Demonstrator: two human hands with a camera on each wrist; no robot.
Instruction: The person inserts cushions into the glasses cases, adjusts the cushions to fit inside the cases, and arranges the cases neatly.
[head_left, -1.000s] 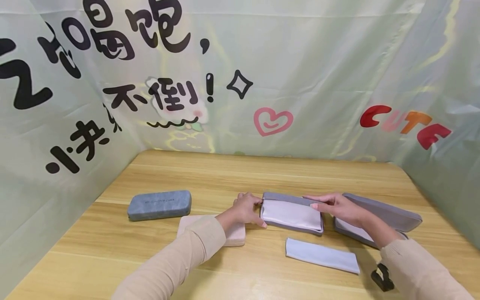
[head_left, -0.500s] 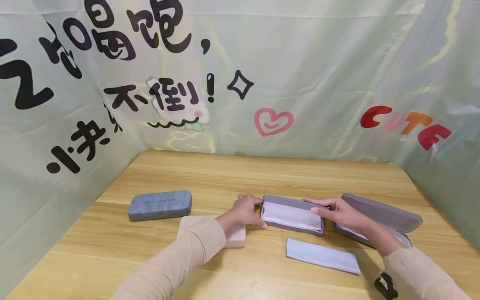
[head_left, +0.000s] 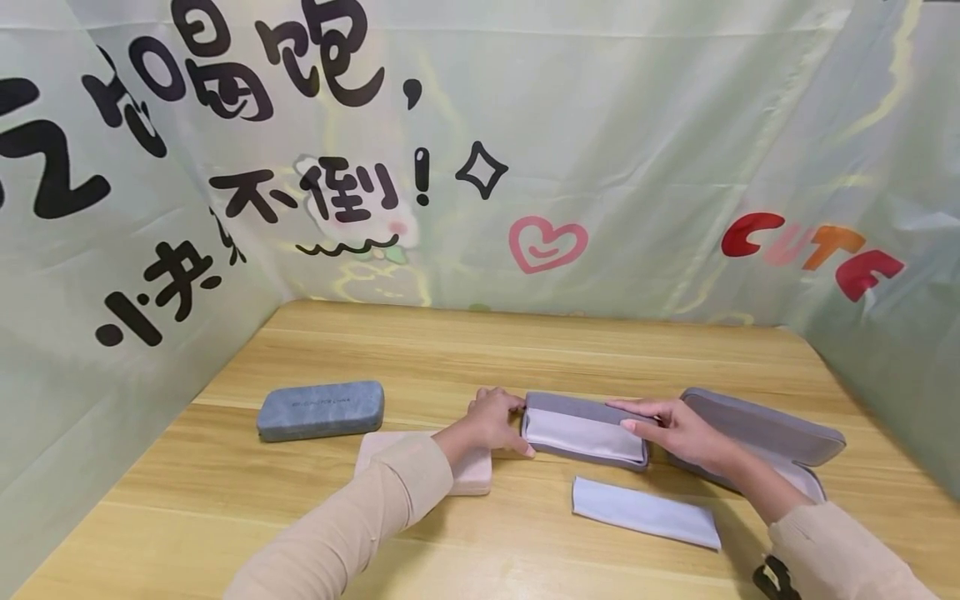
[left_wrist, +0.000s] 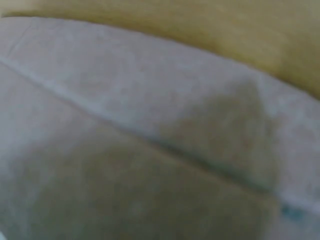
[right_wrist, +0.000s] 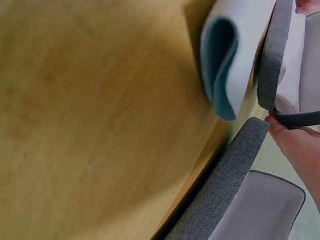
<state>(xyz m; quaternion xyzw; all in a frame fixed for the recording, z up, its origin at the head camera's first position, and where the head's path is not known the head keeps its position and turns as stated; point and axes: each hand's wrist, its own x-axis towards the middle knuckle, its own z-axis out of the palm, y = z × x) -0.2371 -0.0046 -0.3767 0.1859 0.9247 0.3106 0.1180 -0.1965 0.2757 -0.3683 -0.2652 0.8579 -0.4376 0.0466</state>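
Note:
At the centre right of the table lies a grey eyeglass case (head_left: 588,407), with a pale lilac cloth or lining (head_left: 581,432) showing in its front part. My left hand (head_left: 497,419) grips its left end, thumb at the front and fingers behind. My right hand (head_left: 684,429) holds the right end, index finger along the grey upper part and thumb below it. In the right wrist view, the fingers (right_wrist: 295,142) touch the case's near corner. A folded pale blue cloth (head_left: 645,512) lies in front. The left wrist view shows a blurred pink surface, no hand.
Another grey eyeglass case (head_left: 765,425) stands open at the right, partly behind the right hand. A pink case (head_left: 471,475) lies under the left forearm, and a closed blue case (head_left: 321,410) is at the left. A black object (head_left: 776,577) is beside the right sleeve. Printed fabric walls enclose the table.
The grey upper part of the held case has come down slightly, and the right hand has lowered a little with it. The left hand stays at the left end.

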